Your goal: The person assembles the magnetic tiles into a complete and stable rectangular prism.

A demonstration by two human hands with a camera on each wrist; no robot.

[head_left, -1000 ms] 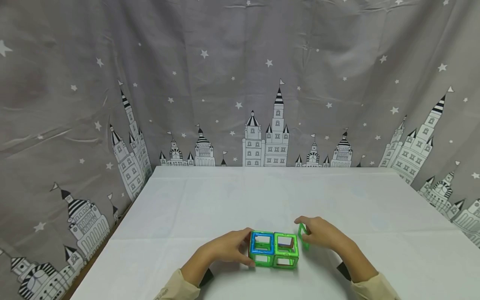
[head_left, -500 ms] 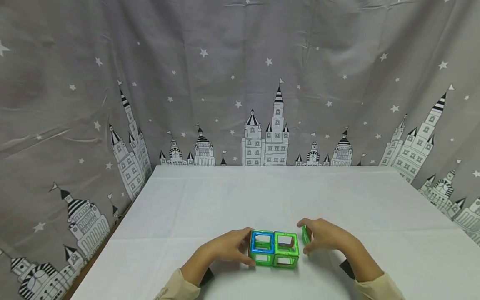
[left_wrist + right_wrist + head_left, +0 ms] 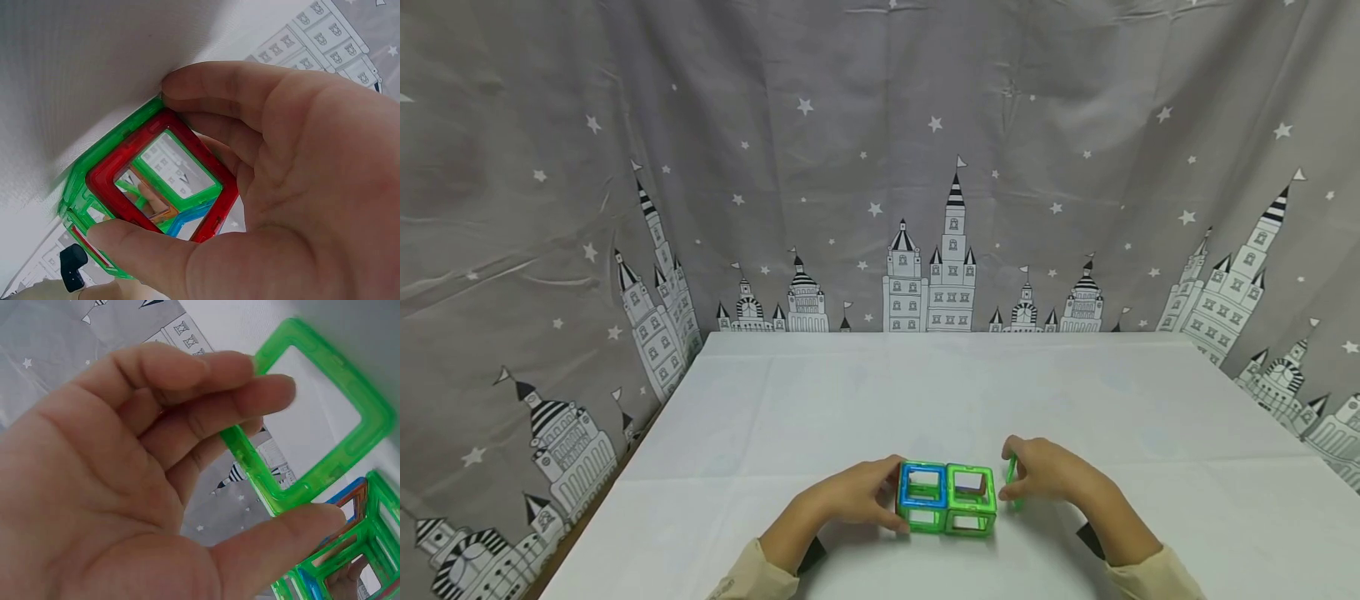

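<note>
Two magnetic-tile cubes (image 3: 947, 485) joined side by side stand on the white table, with a blue tile (image 3: 903, 485) on top of the left one and a green tile on top of the right one. My left hand (image 3: 856, 493) holds their left end, thumb in front and fingers behind; the left wrist view shows a red square tile (image 3: 103, 178) on that end. Just right of the cubes, my right hand (image 3: 1051, 470) holds a loose green square tile (image 3: 377, 419) upright by its edges, between thumb and fingers. A gap separates this tile from the cubes in the head view.
A white cloth covers the table (image 3: 925, 392), which stretches away behind the cubes. Grey curtains (image 3: 835, 150) printed with castles and stars hang along the table's back and sides.
My right hand has shifted slightly right, away from the cubes, and the loose green tile has turned until it appears nearly edge-on. The left hand and the cubes have stayed put.
</note>
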